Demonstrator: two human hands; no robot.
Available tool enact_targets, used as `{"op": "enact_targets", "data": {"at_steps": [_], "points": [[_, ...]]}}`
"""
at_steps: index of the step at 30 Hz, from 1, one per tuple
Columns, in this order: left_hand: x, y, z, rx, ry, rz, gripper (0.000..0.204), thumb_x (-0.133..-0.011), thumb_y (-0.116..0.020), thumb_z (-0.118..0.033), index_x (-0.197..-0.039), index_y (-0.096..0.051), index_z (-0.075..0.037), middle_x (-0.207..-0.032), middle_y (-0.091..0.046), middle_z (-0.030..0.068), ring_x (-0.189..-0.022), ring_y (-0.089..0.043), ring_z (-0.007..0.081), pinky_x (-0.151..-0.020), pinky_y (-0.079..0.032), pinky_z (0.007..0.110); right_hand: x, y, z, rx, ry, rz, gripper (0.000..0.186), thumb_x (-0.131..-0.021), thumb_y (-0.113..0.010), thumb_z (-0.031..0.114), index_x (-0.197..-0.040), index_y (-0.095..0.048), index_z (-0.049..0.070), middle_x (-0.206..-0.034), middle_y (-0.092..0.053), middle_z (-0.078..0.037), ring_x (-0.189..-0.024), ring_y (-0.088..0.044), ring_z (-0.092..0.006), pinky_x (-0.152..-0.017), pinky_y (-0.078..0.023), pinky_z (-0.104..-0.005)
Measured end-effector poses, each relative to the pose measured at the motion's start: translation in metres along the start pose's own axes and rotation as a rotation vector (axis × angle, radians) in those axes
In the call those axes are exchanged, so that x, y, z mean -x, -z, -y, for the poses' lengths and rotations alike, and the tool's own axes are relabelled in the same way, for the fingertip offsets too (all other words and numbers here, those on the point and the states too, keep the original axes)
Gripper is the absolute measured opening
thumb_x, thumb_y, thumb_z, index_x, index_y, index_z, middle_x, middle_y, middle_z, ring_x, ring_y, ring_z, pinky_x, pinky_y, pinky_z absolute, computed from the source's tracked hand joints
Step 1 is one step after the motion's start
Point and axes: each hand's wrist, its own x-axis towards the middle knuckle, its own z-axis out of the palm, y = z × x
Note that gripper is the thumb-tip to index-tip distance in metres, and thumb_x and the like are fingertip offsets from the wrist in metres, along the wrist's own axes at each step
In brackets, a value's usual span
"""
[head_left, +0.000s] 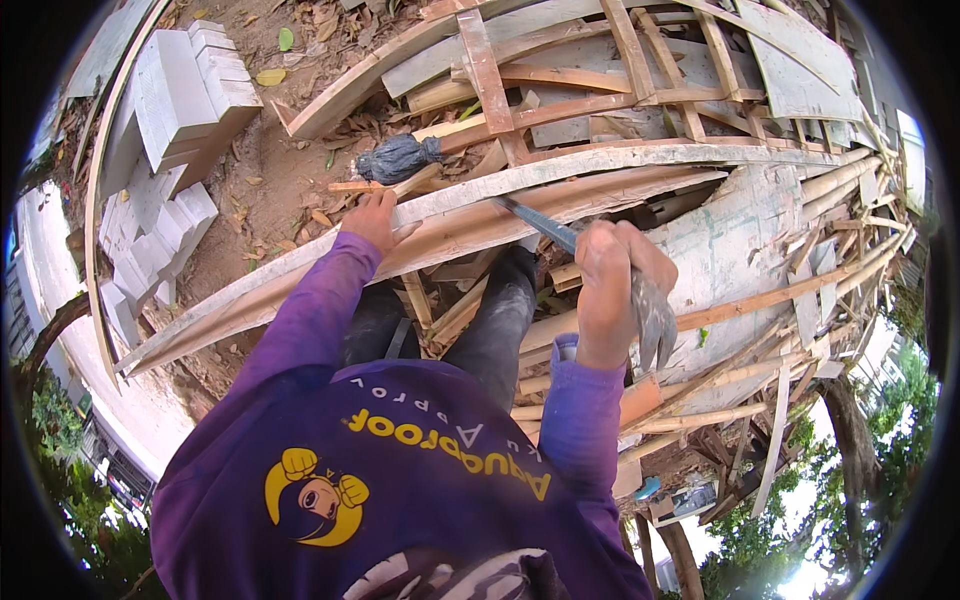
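My left hand grips the upper edge of a long wooden plank, with the thumb toward me. The plank is whitish along its edge, brown on its face, and slants across in front of my legs. In my closed right hand is a blue-grey metal pry bar. Its narrow tip meets or overlaps the plank's face, right of my left hand; I cannot tell whether it is wedged in. The bar's forked claw end sticks out beside my right wrist.
Wooden frames and loose boards lie beyond the plank, beside a dark cloth-like bundle. Pale blocks are stacked at the far left. At right are a white-stained panel and piled bamboo poles. Scrap wood surrounds my feet.
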Motion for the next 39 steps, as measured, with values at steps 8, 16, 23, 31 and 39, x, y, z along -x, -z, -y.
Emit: {"op": "enact_targets", "data": {"at_steps": [8,16,23,31,39], "points": [[0.018,-0.015,0.006,0.082,-0.025,0.045,0.077,-0.087,-0.069,-0.068,-0.130,-0.054,-0.006,-0.129,-0.062,0.0235,-0.114,-0.066,0.0412,-0.094,-0.055,0.050,0.063,0.047,0.002,0.030,0.008,0.032,0.035,-0.093,-0.059,0.019,-0.065,-0.046,0.003,-0.064,-0.045,-0.006,-0.061,-0.043,-0.0185,-0.065,-0.042,-0.0353],[-0.004,0.015,-0.008,0.173,0.040,0.113,0.082,-0.085,-0.069,-0.069,-0.132,-0.055,-0.003,-0.131,-0.062,0.0207,-0.124,-0.062,0.0379,-0.099,-0.054,0.049,0.009,0.006,0.015,-0.084,-0.058,-0.119,0.031,-0.093,-0.055,0.003,-0.064,-0.043,0.003,-0.062,-0.042,-0.005,-0.062,-0.043,-0.0158,-0.061,-0.038,-0.0303],[0.001,0.009,-0.001,0.134,0.030,0.075,0.075,-0.086,-0.070,-0.067,-0.128,-0.056,-0.005,-0.125,-0.061,0.0176,-0.123,-0.062,0.0365,-0.097,-0.055,0.049,0.016,0.003,0.008,-0.113,0.033,-0.139,0.031,-0.089,-0.055,0.001,-0.064,-0.038,0.004,-0.060,-0.042,-0.006,-0.058,-0.040,-0.0163,-0.061,-0.039,-0.0363],[-0.015,0.031,-0.011,0.120,0.025,0.204,0.080,-0.087,-0.068,-0.067,-0.134,-0.055,-0.003,-0.129,-0.063,0.0212,-0.118,-0.064,0.0389,-0.098,-0.054,0.049,0.000,0.003,0.024,-0.113,0.132,0.019,0.033,-0.095,-0.060,0.008,-0.066,-0.044,0.004,-0.064,-0.046,-0.003,-0.062,-0.042,-0.0114,-0.063,-0.040,-0.0288],[-0.013,0.016,-0.013,0.162,0.068,0.233,0.082,-0.088,-0.066,-0.071,-0.135,-0.054,-0.005,-0.111,-0.072,0.0235,-0.103,-0.071,0.0407,-0.089,-0.057,0.049,-0.080,-0.028,0.000,-0.205,0.200,-0.207,0.041,-0.099,-0.057,0.016,-0.063,-0.042,0.006,-0.056,-0.043,-0.001,-0.050,-0.037,-0.0078,-0.047,-0.029,-0.0266]]}}
